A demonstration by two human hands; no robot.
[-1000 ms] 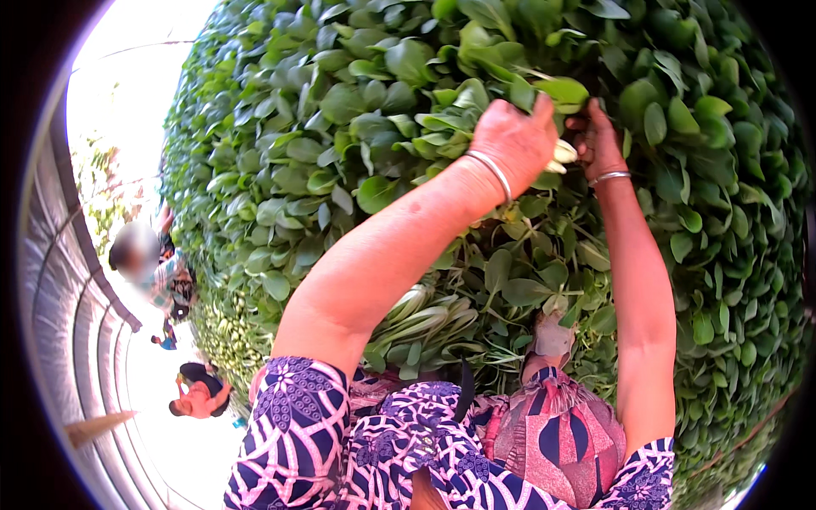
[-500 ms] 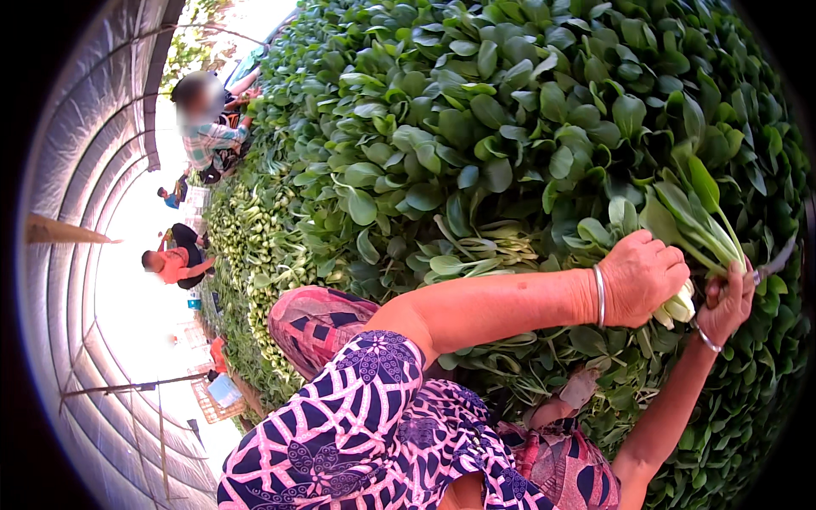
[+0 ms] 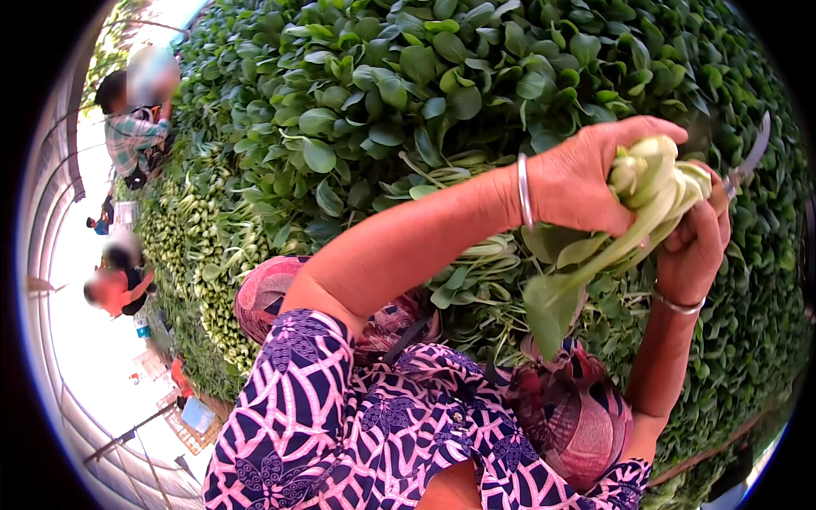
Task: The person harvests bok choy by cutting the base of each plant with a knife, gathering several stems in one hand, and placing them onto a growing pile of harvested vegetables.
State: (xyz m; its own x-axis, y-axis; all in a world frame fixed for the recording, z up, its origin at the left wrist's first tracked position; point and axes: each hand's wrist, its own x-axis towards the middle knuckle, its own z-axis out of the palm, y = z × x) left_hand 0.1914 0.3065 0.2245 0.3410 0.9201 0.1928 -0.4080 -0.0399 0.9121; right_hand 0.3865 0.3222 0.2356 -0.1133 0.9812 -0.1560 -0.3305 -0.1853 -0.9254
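Observation:
Held up in front of me is a bunch of bok choy (image 3: 650, 204), its pale stem bases up and its leaves hanging toward my knee. My left hand (image 3: 578, 178), a silver bangle at the wrist, is closed around the stems from the left. Close against the bunch's right side, my right hand (image 3: 699, 242) has its fingers curled around a knife (image 3: 751, 157). The curved blade points up and away from the bok choy; most of the handle is hidden in my fist.
Dense growing bok choy (image 3: 408, 85) covers the ground ahead and to the right. Cut bok choy (image 3: 200, 246) lies in a strip at left. A person in a checked shirt (image 3: 136, 136) and one in orange (image 3: 110, 293) are farther off, near a crate (image 3: 187, 432).
The bunch has turned over, from leaves up to stem bases up, and come nearer me. My left hand has shifted its hold on it; my right hand and the knife have risen.

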